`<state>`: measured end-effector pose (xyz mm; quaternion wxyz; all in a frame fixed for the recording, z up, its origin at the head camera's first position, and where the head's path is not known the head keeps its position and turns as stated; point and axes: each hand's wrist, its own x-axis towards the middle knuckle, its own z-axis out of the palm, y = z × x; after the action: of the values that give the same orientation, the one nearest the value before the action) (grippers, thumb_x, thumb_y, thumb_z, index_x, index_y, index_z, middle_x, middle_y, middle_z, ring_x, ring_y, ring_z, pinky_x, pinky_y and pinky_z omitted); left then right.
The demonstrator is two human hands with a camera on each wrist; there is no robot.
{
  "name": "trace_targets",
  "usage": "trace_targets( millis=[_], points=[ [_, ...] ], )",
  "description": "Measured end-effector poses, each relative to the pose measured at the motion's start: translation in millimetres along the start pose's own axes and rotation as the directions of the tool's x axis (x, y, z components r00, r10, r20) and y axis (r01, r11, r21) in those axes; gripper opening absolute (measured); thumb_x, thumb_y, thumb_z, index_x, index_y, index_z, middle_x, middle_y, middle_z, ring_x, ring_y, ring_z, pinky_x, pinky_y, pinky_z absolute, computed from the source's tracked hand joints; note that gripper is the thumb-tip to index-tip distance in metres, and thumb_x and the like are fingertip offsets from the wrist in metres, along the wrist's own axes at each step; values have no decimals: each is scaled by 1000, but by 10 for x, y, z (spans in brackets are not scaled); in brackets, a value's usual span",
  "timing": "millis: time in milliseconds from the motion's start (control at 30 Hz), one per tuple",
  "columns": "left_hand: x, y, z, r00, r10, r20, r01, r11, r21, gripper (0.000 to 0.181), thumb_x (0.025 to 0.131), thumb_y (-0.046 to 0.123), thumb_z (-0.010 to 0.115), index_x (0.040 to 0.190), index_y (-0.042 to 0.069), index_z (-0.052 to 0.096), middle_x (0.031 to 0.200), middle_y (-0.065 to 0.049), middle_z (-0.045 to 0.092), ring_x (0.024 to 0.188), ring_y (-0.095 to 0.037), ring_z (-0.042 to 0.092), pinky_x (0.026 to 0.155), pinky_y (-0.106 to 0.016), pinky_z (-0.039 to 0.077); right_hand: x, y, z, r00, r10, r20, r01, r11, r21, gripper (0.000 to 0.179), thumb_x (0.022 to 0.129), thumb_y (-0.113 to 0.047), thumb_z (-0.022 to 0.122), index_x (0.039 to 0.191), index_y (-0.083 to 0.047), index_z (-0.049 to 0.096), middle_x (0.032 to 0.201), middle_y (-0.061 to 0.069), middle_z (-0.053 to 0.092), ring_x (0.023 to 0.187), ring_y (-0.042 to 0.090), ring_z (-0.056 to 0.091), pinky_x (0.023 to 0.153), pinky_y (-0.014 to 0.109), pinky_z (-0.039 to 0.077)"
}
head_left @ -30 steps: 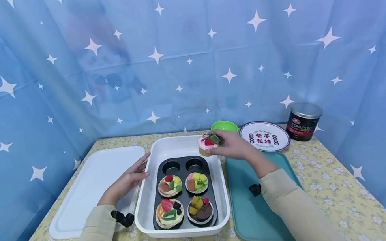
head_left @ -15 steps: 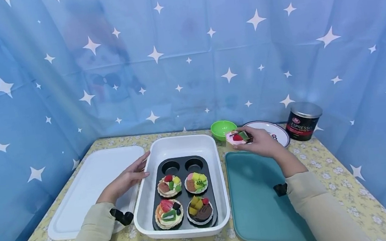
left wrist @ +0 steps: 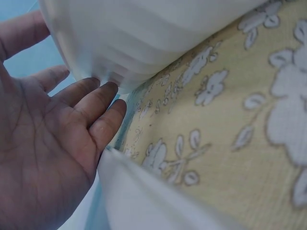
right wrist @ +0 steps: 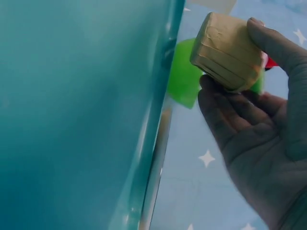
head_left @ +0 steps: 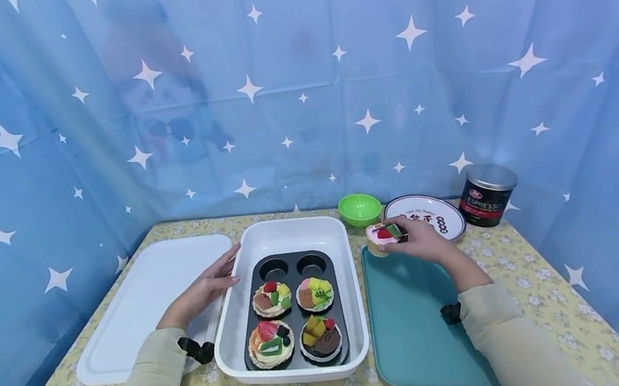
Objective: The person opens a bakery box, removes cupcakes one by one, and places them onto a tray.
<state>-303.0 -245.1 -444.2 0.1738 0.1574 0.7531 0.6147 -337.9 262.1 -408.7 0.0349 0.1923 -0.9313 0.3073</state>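
Note:
My right hand [head_left: 421,241] grips a small pink-topped cupcake [head_left: 378,245] with red and green fruit on it, over the far left corner of the teal tray [head_left: 428,326]. In the right wrist view the thumb and fingers pinch the cupcake's tan side [right wrist: 228,50]. My left hand [head_left: 206,291], fingers extended, rests against the left wall of the white bin [head_left: 236,354]; the left wrist view shows its fingertips at the bin's outer side. Inside the bin lies a black muffin pan [head_left: 298,341], its two far cups bare and fruit-topped tarts [head_left: 321,337] in the others.
A white lid [head_left: 145,313] lies left of the bin, partly under my left forearm. Behind the teal tray stand a green bowl [head_left: 360,209], a white plate [head_left: 450,218] with red lettering and a black espresso tin [head_left: 485,198]. A starry blue curtain closes off the back.
My right hand has carried the cupcake rightward from above the white bin's far right corner, then lowered it slightly over the teal tray's far edge. The left hand has stayed at the bin.

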Motion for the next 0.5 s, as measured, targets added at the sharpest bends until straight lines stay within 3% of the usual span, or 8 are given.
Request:
trace_targets(
  millis=[367,500],
  points=[
    [-21,4,16,1000,5,-5,-5,1000,0,79,100,20,57,163,36,12,169,-9,7,153,-37,11,119,-60,15,-23,64,67,1000,-4,22,3,1000,28,70,85,-43,80,141,-6,56,120,16,64,102,30,61,81,46,51],
    [-16,-1,21,1000,9,-13,-9,1000,10,80,100,19,58,163,35,12,168,-11,9,152,-37,13,119,-61,16,-14,106,82,999,-9,40,8,1000,23,72,86,-42,80,142,-5,55,122,17,64,106,32,61,85,48,51]
  ],
)
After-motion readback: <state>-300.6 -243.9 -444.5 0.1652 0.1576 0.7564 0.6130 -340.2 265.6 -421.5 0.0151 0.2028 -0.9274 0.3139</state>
